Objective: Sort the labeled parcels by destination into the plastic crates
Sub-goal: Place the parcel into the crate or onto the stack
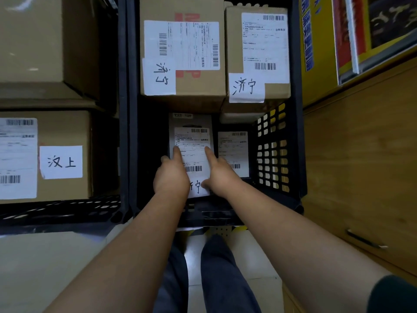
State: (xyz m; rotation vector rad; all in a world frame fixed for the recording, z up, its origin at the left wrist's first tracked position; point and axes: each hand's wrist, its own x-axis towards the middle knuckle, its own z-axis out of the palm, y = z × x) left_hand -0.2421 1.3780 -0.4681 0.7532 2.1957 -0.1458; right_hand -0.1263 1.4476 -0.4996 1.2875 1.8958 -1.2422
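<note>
Both my hands hold a small flat white parcel [194, 137] low inside the middle black plastic crate [274, 154]. It carries a shipping label and a handwritten tag partly covered by my hands. My left hand [171, 177] grips its left edge, index finger laid on top. My right hand [220, 176] grips its right edge the same way, thumb on the tag. Beside it on the right lies another small labeled parcel [233, 147]. Two cardboard boxes [182, 55] [257, 55], tagged alike, fill the crate's far half.
A second black crate [61, 211] at the left holds cardboard boxes, one [61, 162] with a different handwritten tag, and a plain box [45, 41] behind it. A wooden cabinet [361, 166] stands close on the right. My legs [216, 279] are just in front of the crate.
</note>
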